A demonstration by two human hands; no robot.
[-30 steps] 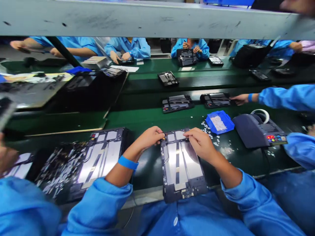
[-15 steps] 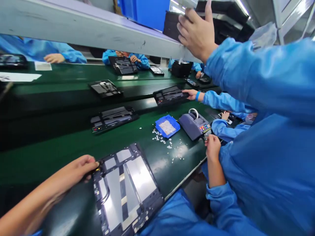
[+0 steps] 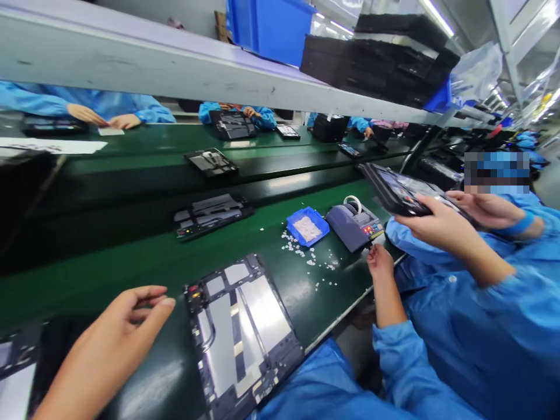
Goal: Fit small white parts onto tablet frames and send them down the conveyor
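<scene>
Left hand: the person's left hand (image 3: 118,341) is empty, thumb and fingers bent toward each other with a narrow gap; it hovers just beside the tablet's far left corner, not touching it.
Opened tablet: the opened tablet (image 3: 245,332) lies flat between the two hands, to the right of the left hand; its inner side faces up, and its near end runs out of view.
Long axis: it slants from the person toward far left, the red-marked corner nearest the left hand.
Second tablet: another tablet (image 3: 20,373) shows partly at the lower left.
Right hand: the right hand (image 3: 380,261) is well apart from the tablet, farther out to the right, fingertips close together at the front of the tape dispenser (image 3: 350,226); whether they pinch anything I cannot tell. The left hand is nearer the tablet.
Worktop: the worktop (image 3: 266,254) is dark green and glossy, with white bits strewn beside a blue tray (image 3: 311,211).
Neighbour: at right, a co-worker's hands (image 3: 446,224) hold up a device (image 3: 402,189).
Beyond: two more devices lie farther off, under a pale shelf (image 3: 175,76) bearing a blue bin (image 3: 271,29) and a black stack (image 3: 376,64).
</scene>
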